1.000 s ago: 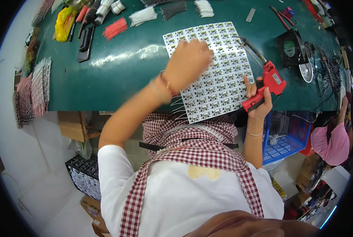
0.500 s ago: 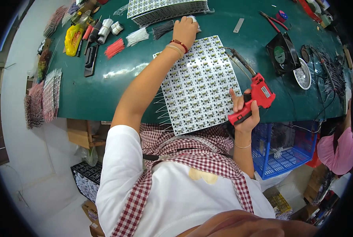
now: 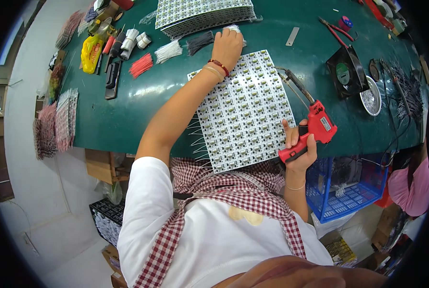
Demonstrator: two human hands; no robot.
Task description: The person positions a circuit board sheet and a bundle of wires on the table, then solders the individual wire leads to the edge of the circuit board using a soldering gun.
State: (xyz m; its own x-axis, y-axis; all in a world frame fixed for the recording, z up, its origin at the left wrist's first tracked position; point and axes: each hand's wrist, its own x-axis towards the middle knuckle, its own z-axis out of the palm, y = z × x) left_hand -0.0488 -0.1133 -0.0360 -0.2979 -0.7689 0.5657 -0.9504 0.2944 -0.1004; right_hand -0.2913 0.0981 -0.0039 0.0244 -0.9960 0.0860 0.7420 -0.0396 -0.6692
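My right hand (image 3: 298,156) is wrapped round the handle of a red soldering gun (image 3: 320,124). Its metal tip points up and left, beside the right edge of a white circuit board panel (image 3: 245,108) covered with rows of small components. Thin wires (image 3: 198,141) stick out from the panel's left edge. Beyond the panel's far edge, my left hand (image 3: 227,49) reaches over a bundle of white wires (image 3: 233,29) with its fingers bent together. The fingertips are hidden, so what they pinch does not show.
Bundles of black wires (image 3: 199,43), white wires (image 3: 169,51) and red wires (image 3: 141,65) lie on the green table (image 3: 142,103). Stacked panels (image 3: 205,17) stand at the back. To the right are a black fan (image 3: 346,72), pliers (image 3: 338,32) and a round dish (image 3: 369,98).
The whole scene sits slightly lower in the picture. My left hand stays at the white wires, and my right hand keeps its grip on the soldering gun.
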